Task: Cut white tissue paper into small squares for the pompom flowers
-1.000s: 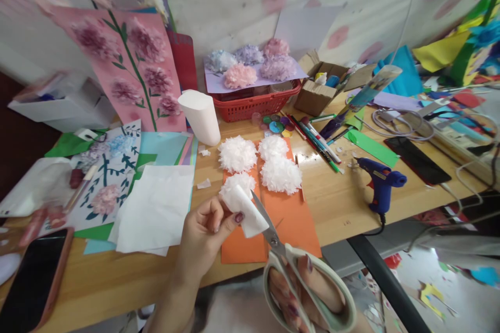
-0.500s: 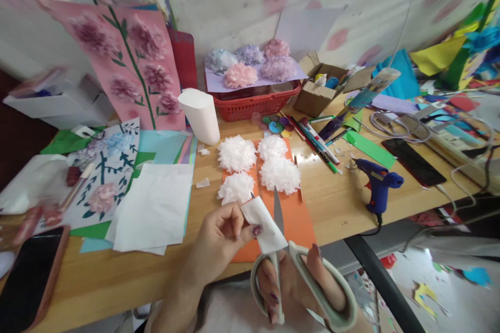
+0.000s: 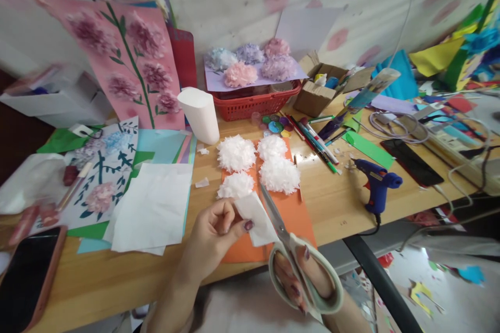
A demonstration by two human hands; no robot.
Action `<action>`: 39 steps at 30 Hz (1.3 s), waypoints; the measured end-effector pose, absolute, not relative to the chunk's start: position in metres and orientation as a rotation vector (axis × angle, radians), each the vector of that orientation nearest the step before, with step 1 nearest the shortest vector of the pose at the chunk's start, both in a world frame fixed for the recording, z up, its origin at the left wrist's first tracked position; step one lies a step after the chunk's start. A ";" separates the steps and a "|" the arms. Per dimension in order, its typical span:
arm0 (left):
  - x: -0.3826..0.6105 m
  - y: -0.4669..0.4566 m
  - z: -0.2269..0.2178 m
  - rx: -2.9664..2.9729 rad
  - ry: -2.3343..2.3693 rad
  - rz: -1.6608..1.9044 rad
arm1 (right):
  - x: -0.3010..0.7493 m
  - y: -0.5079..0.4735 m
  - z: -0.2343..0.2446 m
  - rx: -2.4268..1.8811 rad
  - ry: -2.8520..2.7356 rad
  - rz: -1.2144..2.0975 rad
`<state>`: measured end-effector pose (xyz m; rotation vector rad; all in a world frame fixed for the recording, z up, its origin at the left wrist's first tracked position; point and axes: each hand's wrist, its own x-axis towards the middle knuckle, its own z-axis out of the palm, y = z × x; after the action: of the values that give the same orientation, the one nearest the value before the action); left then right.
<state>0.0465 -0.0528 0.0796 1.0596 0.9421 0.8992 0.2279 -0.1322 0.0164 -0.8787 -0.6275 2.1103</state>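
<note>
Between the thumb and fingers of my left hand (image 3: 216,231) is a folded piece of white tissue paper (image 3: 257,221). My right hand (image 3: 299,273) grips a pair of scissors (image 3: 282,229) by their pale handles, fingers through the loops. The blades are nearly together and point up and away, just right of the tissue's edge. Beyond my hands, several fluffy white paper flowers (image 3: 279,174) lie on an orange sheet (image 3: 300,216). To the left, a stack of white tissue sheets (image 3: 152,208) rests on coloured paper.
A white tissue roll (image 3: 200,116) stands behind the flowers. A red basket (image 3: 250,108) carries pastel paper flowers. Pens (image 3: 318,145), a blue glue gun (image 3: 378,182) and a phone (image 3: 416,162) lie to the right. Another phone (image 3: 33,270) is at the left edge.
The scissor blades have closed together and moved to the tissue's right side; their handles have come nearer each other. The tissue has shifted slightly left with my left hand.
</note>
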 end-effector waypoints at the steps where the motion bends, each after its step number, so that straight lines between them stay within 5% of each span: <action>1: 0.046 -0.053 0.079 1.057 0.941 0.912 | 0.235 -0.131 0.023 -0.961 -0.643 2.002; 8: 0.042 -0.055 0.071 1.027 1.012 0.992 | 0.300 -0.126 0.069 -2.315 -1.087 0.496; 11: 0.040 -0.054 0.067 1.059 1.035 1.029 | 0.317 -0.127 0.065 -2.503 -1.280 0.283; 23: 0.042 -0.058 0.070 1.250 0.914 1.126 | 0.324 -0.125 0.062 -2.366 -1.284 0.149; 29: 0.043 -0.060 0.074 1.579 0.861 1.096 | 0.250 -0.118 0.081 -1.468 -1.384 1.035; 34: 0.044 -0.062 0.088 1.896 0.692 1.153 | 0.223 -0.108 0.075 -1.244 -1.431 1.014; 39: 0.053 -0.067 0.087 1.565 0.733 1.174 | 0.224 -0.106 0.074 -1.222 -1.438 1.025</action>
<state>0.0528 -0.0672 0.0867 1.5646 0.7332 1.1736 0.2243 -0.1062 0.0735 -1.2222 -1.4382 1.0251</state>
